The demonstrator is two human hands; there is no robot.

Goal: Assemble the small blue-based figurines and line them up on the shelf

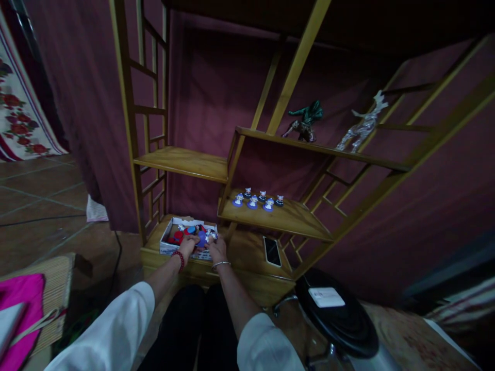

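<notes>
L hand [187,246] & R hand [217,249] meet over the open box [169,247], fingers bent round a purple toy [201,238] in it, prob. to steady it from both sides; can't tell if either pinches, as the fingers hide contact. Box sits on the low shelf [247,251], prob. for easy reach. Phone [272,251] lies flat, well apart. Figs [253,202] stand upright in 2 rows above, prob. spaced for show. Other box contents overlap, too small to sort; stool [340,319] base partly cut off.

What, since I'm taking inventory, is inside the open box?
The box holds small red, blue, purple and white pieces, some of them figurines. The left hand and right hand hide whatever lies beneath them.
</notes>
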